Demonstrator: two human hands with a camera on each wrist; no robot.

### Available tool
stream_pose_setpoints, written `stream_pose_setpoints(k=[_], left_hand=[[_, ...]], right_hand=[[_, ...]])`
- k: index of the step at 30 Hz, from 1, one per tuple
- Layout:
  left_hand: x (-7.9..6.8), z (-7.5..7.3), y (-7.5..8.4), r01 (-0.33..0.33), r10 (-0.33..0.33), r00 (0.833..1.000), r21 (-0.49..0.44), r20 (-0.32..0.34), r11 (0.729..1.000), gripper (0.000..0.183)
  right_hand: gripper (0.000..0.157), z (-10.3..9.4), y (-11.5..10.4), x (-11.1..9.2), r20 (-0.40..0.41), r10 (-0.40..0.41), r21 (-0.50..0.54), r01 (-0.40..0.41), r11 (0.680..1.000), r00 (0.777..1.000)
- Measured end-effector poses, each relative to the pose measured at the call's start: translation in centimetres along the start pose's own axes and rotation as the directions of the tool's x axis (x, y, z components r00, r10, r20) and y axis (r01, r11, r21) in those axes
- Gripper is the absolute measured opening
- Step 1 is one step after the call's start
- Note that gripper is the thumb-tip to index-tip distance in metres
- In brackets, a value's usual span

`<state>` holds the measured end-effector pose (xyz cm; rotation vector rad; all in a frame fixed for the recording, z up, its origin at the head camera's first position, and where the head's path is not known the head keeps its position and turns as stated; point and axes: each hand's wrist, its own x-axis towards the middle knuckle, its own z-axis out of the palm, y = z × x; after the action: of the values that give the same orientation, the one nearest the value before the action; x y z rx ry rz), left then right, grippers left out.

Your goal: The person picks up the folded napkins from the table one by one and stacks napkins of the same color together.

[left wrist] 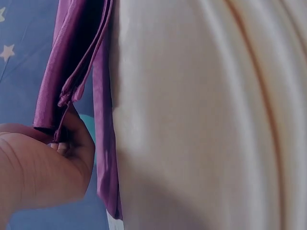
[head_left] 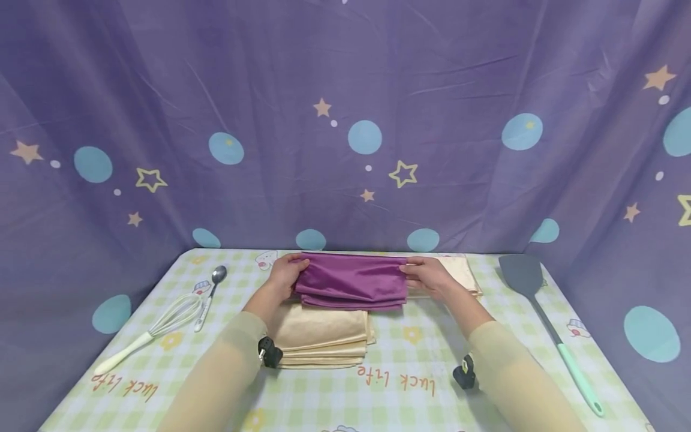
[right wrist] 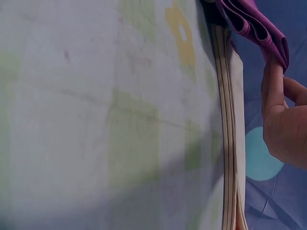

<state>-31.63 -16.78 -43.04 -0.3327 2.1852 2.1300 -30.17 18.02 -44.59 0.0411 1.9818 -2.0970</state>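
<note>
A folded purple satin cloth (head_left: 353,276) is held between both hands near the far side of the table. My left hand (head_left: 285,274) pinches its left end, and the left wrist view shows the thumb and fingers around the layered edge (left wrist: 62,110). My right hand (head_left: 429,275) pinches the opposite end between thumb and fingers, with the cloth's folds (right wrist: 259,28) showing in the right wrist view. In front of and partly under the purple cloth lies a folded cream satin cloth (head_left: 324,336). Another folded cream cloth (head_left: 459,271) lies behind the right hand, partly hidden by it.
On the left lie a whisk (head_left: 175,315) and a spoon (head_left: 210,297). A grey spatula (head_left: 523,276) with a mint handle lies along the right side. The checked tablecloth (head_left: 410,408) covers the table, and a purple curtain (head_left: 345,72) hangs behind it.
</note>
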Motion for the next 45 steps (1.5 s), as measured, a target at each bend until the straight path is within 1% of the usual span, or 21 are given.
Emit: stream_pose_setpoints(k=[5, 10, 16, 22, 26, 30, 34, 40, 45], left_hand=[[0.5, -0.6, -0.2, -0.022, 0.024, 0.998, 0.038, -0.052, 0.999, 0.042], [0.9, -1.3, -0.4, -0.023, 0.030, 0.995, 0.077, -0.096, 0.997, 0.041], [1.3, -2.0, -0.3, -0.032, 0.041, 0.993, 0.082, -0.112, 0.996, 0.041], [1.8, -2.7, -0.2, -0.018, 0.028, 0.990, 0.074, -0.141, 0.997, 0.039], [1.8, -3.0, -0.1, -0.008, 0.024, 0.986, 0.094, -0.165, 0.996, 0.038], [1.8, -3.5, 0.0, -0.004, 0.026, 0.985, 0.127, -0.168, 0.992, 0.040], [1.9, -3.7, 0.1, -0.008, 0.037, 0.983, 0.160, -0.178, 0.987, 0.042], [2.1, -3.9, 0.2, -0.009, 0.048, 0.978, 0.189, -0.201, 0.982, 0.041], [2.7, -4.1, 0.0, 0.000, 0.044, 0.971, 0.185, -0.233, 0.983, 0.038]], right_hand=[[0.056, 1.0, -0.1, 0.6, -0.002, -0.007, -0.004, 0.007, 1.000, 1.000], [0.054, 2.0, 0.1, 1.3, -0.010, -0.004, 0.026, 0.004, 1.000, 1.000], [0.052, 3.0, -0.2, 2.1, -0.014, 0.001, 0.064, 0.000, 0.998, 1.000], [0.047, 3.9, -0.2, 2.9, -0.039, 0.008, 0.085, -0.005, 0.996, 0.999], [0.043, 4.4, 0.1, 3.4, -0.038, 0.011, 0.076, -0.008, 0.997, 0.999], [0.039, 5.0, 0.3, 3.8, -0.041, 0.016, 0.087, -0.013, 0.996, 0.999], [0.039, 5.3, 0.3, 4.1, -0.039, 0.030, 0.107, -0.026, 0.994, 0.999], [0.044, 5.7, 0.2, 4.4, -0.034, 0.042, 0.097, -0.039, 0.994, 0.999], [0.046, 6.1, 0.0, 4.5, -0.035, 0.042, 0.083, -0.039, 0.996, 0.998]])
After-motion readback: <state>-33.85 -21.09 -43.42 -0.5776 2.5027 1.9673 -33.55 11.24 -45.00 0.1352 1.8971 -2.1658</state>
